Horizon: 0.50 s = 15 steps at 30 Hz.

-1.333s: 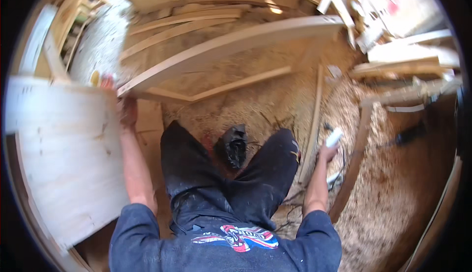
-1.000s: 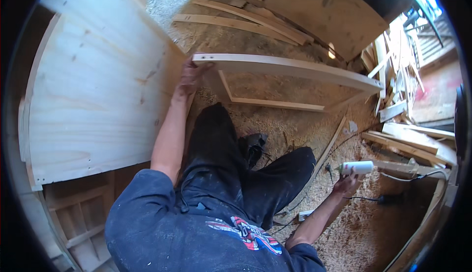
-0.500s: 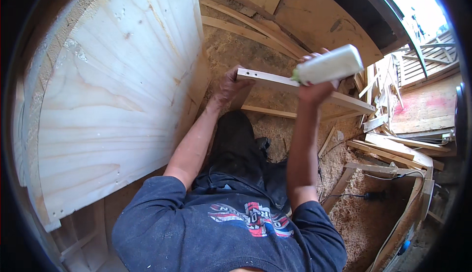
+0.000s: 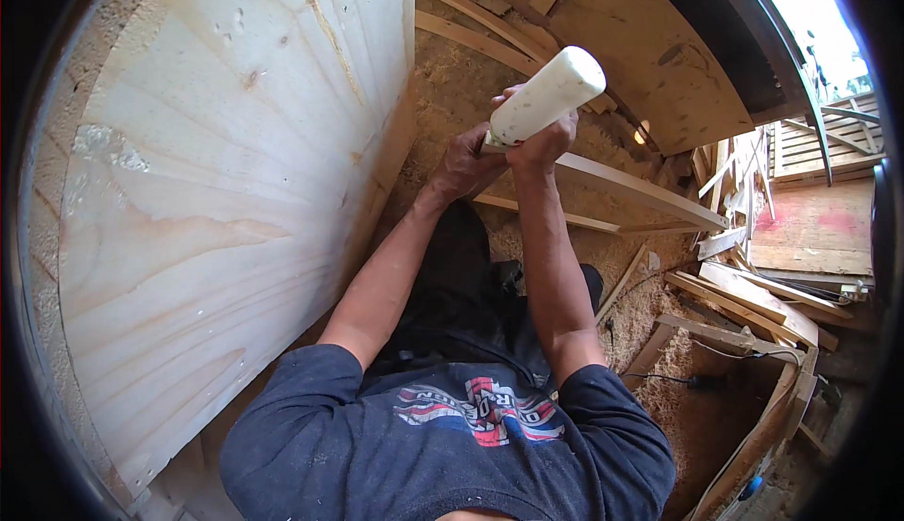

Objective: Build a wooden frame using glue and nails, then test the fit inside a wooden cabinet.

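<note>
My right hand (image 4: 548, 144) is wrapped round a white squeeze bottle (image 4: 554, 89), which is tilted with its base up and its neck end down. That neck end meets the near-left end of a pale wooden frame (image 4: 645, 191), where the bottle and my fingers hide the nozzle tip. At the same end of the frame, my left hand (image 4: 460, 165) grips the wood, close beside my right hand. From there the frame's upper rail runs off to the right, with a lower rail under it.
A large pale wooden panel (image 4: 217, 210) stands along my left. At the right are scrap wood strips (image 4: 753, 300) and a box-like wooden frame (image 4: 725, 337) with a cable over it. Wood shavings (image 4: 673, 408) cover the floor. A curved wooden piece (image 4: 650, 50) lies at the back.
The bottle has moved left along the frame to its near-left end, beside my left hand, and now points more steeply down. The view has shifted slightly.
</note>
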{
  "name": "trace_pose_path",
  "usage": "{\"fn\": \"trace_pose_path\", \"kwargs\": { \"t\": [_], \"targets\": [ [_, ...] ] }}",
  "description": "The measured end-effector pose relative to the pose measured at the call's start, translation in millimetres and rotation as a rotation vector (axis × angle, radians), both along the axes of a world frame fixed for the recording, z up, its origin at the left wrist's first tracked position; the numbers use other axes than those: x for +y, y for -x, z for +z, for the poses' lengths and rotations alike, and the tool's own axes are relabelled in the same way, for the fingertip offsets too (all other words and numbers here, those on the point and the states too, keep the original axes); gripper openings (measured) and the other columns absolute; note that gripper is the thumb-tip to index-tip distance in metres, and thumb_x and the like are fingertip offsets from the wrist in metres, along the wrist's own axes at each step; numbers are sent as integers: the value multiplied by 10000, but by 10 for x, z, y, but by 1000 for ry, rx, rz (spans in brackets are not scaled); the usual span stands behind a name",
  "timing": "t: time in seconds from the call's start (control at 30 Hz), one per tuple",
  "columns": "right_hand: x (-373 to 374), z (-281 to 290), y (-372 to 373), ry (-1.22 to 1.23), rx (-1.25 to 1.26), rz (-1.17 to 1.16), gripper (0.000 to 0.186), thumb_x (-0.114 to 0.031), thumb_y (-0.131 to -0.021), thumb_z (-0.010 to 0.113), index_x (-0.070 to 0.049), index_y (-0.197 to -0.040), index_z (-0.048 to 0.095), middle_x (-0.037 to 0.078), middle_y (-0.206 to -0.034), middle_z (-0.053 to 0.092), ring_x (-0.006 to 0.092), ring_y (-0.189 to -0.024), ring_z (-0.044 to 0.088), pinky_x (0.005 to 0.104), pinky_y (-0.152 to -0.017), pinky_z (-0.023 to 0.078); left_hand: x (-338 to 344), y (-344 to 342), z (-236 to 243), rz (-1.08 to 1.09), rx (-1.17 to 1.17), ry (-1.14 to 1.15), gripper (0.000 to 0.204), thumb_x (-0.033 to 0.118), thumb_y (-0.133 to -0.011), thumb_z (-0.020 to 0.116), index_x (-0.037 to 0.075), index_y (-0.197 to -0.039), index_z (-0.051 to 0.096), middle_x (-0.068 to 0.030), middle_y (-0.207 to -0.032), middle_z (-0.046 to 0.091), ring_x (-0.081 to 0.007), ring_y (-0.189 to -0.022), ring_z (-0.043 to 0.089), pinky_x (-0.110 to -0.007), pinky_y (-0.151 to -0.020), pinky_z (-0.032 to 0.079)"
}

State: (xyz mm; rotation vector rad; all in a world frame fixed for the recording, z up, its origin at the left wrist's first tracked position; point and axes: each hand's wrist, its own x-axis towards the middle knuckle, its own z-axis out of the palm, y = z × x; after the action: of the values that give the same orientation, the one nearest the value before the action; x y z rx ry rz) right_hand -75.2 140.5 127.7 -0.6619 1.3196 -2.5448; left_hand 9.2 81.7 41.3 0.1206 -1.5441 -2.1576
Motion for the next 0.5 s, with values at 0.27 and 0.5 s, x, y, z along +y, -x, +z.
{"fn": "trace_pose_path", "kwargs": {
  "t": [0.27, 0.5],
  "targets": [
    [663, -78, 438, 130, -33, -89, 266, -192, -918, 499, 46, -950, 615, 214, -778, 667, 334, -653, 680, 460, -599, 596, 4, 62, -203, -19, -62, -2, 208, 94, -879, 830, 71, -1006, 667, 38, -916, 693, -46, -871, 599, -262, -781, 515],
    [1413, -60, 843, 138, -66, -284, 247, -192, -929, 472, 14, -1024, 569, 209, -760, 648, 347, -632, 670, 474, -579, 591, -53, 22, -324, -9, -147, 121, 223, -28, -897, 762, 68, -1064, 650, 12, -1026, 699, -84, -970, 649, -271, -887, 553]
  ]
}}
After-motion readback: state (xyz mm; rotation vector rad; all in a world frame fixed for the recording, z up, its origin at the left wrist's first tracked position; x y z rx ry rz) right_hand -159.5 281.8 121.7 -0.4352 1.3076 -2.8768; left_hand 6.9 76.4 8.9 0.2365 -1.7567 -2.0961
